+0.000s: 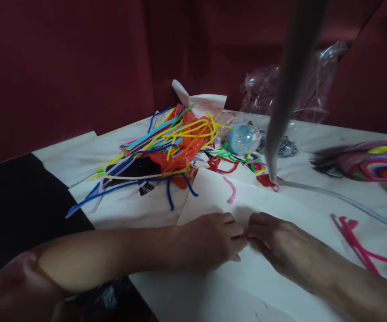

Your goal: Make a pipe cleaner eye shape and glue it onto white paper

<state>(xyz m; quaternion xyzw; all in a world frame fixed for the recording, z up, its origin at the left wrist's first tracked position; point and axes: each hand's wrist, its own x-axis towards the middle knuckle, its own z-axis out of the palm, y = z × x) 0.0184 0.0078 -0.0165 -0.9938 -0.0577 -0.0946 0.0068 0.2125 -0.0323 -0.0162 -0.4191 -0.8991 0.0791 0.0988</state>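
Over a white paper sheet [210, 188], my left hand [210, 239] and my right hand [270, 237] meet fingertip to fingertip. Both are closed in a pinch on a small pink piece [246, 237], of which only a bit shows between the fingers. Just beyond my hands, a short curved light pink piece [231, 190] lies on the paper. Bright pink fuzzy stems [356, 241] lie to the right of my right hand.
A heap of coloured fuzzy stems [180, 134] lies at the back left. Behind the paper is a clear blue ball [244, 139]. A grey cable [344, 199] crosses the right side, near a colourful swirled piece [377, 163]. A clear plastic bag [314, 85] stands behind.
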